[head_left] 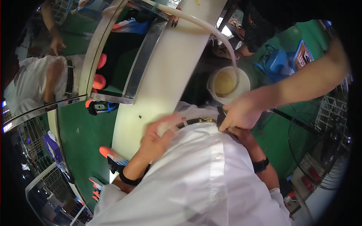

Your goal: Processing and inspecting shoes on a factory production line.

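A white shirt covers my front, with a dark belt and its gold-coloured buckle at the waist. My left hand is by the belt's left part, its fingers curved and smeared by motion. Something pale shows between thumb and fingers; I cannot make out what. My right hand is at the right side of the waist, mostly hidden behind a co-worker's hand. That hand reaches in from the right, its finger pointing down beside a dark strap-like piece near the buckle.
A long pale work surface runs ahead, with pliers on it. A white bucket holds yellowish liquid, and a pale hose hangs into it. To the right stands a wire-caged fan. Orange-and-blue shoes lie left.
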Demonstrator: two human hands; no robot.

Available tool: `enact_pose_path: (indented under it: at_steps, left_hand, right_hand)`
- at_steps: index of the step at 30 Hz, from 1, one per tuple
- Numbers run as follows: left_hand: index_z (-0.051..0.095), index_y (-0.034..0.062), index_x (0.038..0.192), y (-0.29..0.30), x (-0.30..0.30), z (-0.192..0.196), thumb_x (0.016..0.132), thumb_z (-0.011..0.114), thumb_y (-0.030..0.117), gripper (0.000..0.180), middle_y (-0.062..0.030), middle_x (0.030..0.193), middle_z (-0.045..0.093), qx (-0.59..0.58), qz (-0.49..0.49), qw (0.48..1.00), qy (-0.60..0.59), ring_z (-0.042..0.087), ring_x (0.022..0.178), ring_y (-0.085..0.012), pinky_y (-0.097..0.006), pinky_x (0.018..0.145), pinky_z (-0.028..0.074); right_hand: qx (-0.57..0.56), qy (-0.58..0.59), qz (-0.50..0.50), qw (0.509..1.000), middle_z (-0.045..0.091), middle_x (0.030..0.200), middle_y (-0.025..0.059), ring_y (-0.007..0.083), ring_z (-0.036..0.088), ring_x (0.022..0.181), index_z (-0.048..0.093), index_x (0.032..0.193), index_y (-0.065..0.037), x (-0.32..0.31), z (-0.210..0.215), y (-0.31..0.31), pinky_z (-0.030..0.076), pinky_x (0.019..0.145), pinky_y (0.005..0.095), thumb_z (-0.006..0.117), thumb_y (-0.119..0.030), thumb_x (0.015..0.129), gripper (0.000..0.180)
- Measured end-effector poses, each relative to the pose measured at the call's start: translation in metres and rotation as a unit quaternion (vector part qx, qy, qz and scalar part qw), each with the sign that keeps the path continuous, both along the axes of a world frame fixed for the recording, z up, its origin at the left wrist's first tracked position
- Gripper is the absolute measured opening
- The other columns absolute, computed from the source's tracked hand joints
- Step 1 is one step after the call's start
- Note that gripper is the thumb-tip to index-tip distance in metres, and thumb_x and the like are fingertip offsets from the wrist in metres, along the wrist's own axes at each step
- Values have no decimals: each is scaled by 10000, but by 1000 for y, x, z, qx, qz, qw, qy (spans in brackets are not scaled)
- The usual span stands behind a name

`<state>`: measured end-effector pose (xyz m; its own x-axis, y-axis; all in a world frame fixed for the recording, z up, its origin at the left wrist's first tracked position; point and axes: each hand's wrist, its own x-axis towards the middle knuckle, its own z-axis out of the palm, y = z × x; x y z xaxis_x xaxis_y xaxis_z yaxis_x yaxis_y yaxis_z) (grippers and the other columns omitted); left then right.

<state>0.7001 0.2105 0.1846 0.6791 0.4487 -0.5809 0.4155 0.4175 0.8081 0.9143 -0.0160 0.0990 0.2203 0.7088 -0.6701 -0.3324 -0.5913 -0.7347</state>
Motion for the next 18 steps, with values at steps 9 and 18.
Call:
enact_pose_path:
  at_steps: [9, 18]
  left_hand:
    - [469, -15, 1261, -61, -99, -124, 931, 550, 216, 411, -90, 1157, 550, -52, 165, 969, 178, 507, 1071, -148, -263, 936, 393]
    - [565, -9, 1162, -87, -109, -93, 844, 672, 234, 414, -140, 1069, 599, 76, -41, 970, 229, 570, 978, -202, -322, 859, 445]
  right_hand:
    - [0, 179, -259, 949, 544, 784, -8, 66, 505, 695, 553, 999, -57, -22, 14, -16, 435, 647, 212, 682, -143, 781, 267]
    - [133, 291, -269, 909, 488, 785, 29, 92, 421, 625, 517, 978, -64, 10, 83, -18, 322, 501, 229, 763, -104, 712, 365]
